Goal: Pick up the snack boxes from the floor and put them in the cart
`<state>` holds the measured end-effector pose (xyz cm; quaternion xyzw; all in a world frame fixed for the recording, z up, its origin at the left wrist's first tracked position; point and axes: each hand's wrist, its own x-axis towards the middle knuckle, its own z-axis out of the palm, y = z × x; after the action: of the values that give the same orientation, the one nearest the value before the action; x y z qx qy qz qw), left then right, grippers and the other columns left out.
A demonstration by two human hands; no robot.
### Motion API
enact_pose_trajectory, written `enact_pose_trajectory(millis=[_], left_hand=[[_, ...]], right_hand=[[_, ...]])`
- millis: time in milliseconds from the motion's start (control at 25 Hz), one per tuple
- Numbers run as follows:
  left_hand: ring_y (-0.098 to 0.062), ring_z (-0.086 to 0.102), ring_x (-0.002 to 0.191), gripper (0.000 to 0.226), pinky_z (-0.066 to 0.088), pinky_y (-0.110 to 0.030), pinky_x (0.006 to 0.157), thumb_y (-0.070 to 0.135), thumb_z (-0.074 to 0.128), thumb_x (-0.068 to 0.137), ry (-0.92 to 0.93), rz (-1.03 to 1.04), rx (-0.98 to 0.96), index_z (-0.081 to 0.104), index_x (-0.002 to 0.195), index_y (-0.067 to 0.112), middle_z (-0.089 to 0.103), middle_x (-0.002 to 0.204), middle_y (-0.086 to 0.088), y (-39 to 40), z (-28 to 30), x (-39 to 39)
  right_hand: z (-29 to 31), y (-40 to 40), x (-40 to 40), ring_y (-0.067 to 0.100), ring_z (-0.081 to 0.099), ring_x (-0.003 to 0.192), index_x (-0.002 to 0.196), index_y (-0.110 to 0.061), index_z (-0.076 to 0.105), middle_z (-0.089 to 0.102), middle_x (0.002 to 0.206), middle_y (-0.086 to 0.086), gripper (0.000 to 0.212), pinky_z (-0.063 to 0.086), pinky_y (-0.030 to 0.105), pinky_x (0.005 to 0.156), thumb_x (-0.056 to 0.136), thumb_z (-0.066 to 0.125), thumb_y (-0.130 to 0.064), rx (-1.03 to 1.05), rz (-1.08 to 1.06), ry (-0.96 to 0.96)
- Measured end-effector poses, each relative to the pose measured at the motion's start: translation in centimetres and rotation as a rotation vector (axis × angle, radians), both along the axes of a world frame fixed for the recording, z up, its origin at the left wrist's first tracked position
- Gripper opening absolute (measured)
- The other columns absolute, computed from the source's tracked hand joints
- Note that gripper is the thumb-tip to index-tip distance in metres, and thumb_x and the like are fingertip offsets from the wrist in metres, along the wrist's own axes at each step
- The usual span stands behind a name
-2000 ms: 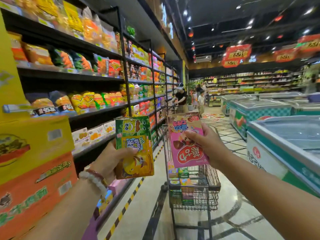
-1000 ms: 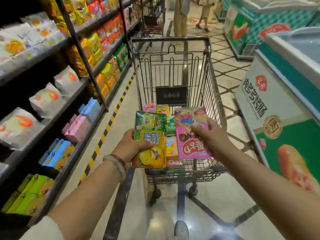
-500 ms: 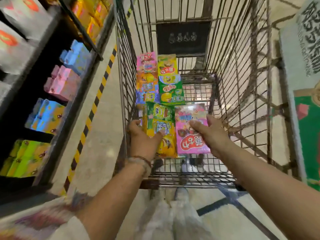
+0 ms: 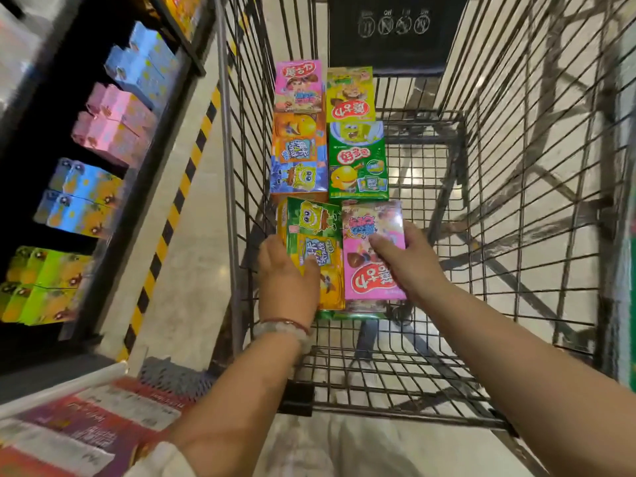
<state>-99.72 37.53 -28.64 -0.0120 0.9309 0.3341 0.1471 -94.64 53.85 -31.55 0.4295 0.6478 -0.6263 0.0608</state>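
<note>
Both my arms reach down into the wire cart [image 4: 516, 208]. My left hand [image 4: 287, 284] grips a green and yellow snack box [image 4: 315, 232] by its near left edge, thumb on its face. My right hand [image 4: 409, 263] grips a pink snack box [image 4: 373, 249] by its right side, thumb across the front. The two boxes lie side by side low over the cart's floor, against the left wall. Beyond them several snack boxes [image 4: 358, 160] lie flat in two rows. Another box edge [image 4: 351, 315] shows under the pink one.
Shelving [image 4: 103, 139] with blue, pink and green boxes runs along the left, beside a yellow and black floor stripe [image 4: 172, 215]. A black sign panel [image 4: 395, 29] hangs at the cart's far end. A green freezer edge [image 4: 626, 235] stands at the right.
My view swung from the aisle down into the cart. Both hands lowered the two boxes from chest height to the cart's floor behind the boxes lying there.
</note>
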Motion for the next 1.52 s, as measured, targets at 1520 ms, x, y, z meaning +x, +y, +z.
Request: enact_pose_trajectory(millis=[1520], left_hand=[[-0.015,0.049,0.115,0.038,0.042,-0.022,0.092,0.012,0.051,0.093,-0.113,-0.359,0.340,0.048,0.131,0.016,0.050,0.128,-0.001,0.4,10.6,-4.2]], right_hand=[[10.1,-0.4,-0.5,0.020,0.055,0.098,0.139,-0.015,0.040,0.055,0.122,0.005,0.046,0.043,0.027,0.079,0.096,0.051,-0.029,0.390,0.193,0.103]])
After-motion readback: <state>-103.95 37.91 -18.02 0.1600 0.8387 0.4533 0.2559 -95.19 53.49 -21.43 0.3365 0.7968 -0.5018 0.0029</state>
